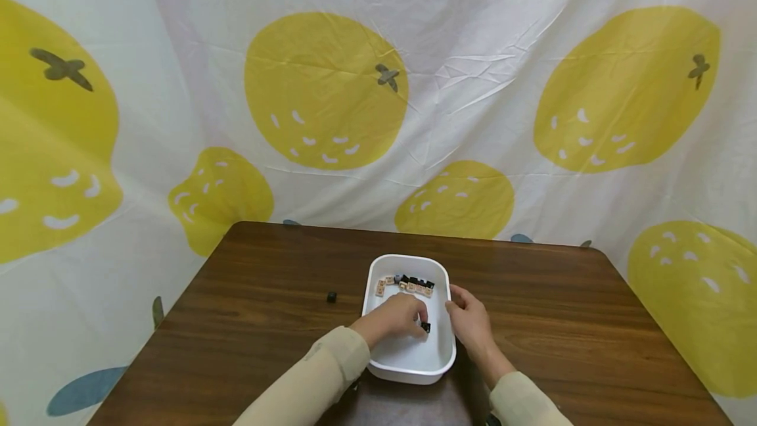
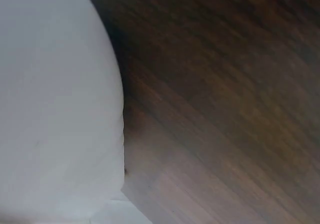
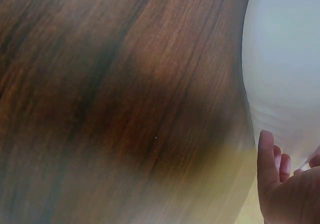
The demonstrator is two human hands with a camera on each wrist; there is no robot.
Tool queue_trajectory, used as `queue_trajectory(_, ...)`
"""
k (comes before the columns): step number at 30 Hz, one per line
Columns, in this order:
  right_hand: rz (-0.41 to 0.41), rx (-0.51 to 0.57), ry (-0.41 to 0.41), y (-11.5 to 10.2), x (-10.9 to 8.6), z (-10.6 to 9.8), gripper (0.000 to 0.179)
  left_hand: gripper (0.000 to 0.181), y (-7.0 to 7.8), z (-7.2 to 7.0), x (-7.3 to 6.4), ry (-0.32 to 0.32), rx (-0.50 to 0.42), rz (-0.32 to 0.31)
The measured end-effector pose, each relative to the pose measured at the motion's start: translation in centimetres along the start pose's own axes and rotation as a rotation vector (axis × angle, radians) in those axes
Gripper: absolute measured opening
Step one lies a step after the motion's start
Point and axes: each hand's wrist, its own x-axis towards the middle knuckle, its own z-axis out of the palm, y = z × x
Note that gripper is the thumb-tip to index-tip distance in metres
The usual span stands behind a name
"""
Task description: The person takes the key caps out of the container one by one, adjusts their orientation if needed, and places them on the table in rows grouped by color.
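Note:
A white rectangular tray (image 1: 408, 377) stands on the table in the head view. My left hand (image 1: 397, 315) reaches down inside it, thumb and fingertips pinching a small black block (image 1: 426, 327) close over the tray floor. At the tray's right side, my right hand (image 1: 470, 321) grips the wall, with the thumb by the rim. The right wrist view shows the fingers of that hand (image 3: 287, 194) against the white outer wall. Along the tray's far end lie small beige blocks (image 1: 419, 289) and black blocks (image 1: 421, 281), several of them in a row.
One loose black block (image 1: 331, 296) lies on the dark wooden table (image 1: 284, 268), left of the tray. Behind the table's far edge hangs a white cloth (image 1: 461, 117) printed with yellow lemons. The left wrist view shows a white curved surface (image 2: 55, 103) beside the wood.

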Motion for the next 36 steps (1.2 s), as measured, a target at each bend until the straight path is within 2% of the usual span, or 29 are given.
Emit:
queue_trajectory(5, 0.001, 0.0, -0.001, 0.1, 0.1, 0.1, 0.039, 0.021, -0.1, -0.6, 0.1, 0.092, -0.221, -0.067)
queue_trajectory(9, -0.001, -0.002, 0.001, 0.2, 0.1, 0.2, 0.039, 0.025, -0.1, -1.1, 0.1, 0.149, -0.347, -0.123)
queue_trajectory(13, 0.004, -0.01, -0.002, 0.1, 0.0, 0.1, 0.039, 0.024, -0.2, -1.7, 0.2, 0.224, -0.383, -0.153)
queue_trajectory(17, 0.021, -0.015, -0.008, 0.0, 0.0, 0.0, 0.039, 0.019, -0.5, -2.2, 0.3, 0.272, -0.396, -0.149)
queue_trajectory(24, 0.02, -0.008, -0.004, 0.0, 0.0, 0.1, 0.039, 0.016, -0.6, -2.7, 0.2, 0.305, -0.463, -0.168)
queue_trajectory(36, 0.035, -0.004, -0.013, -0.1, -0.1, 0.0, 0.039, 0.015, -1.1, -3.1, 0.1, 0.329, -0.684, -0.192)
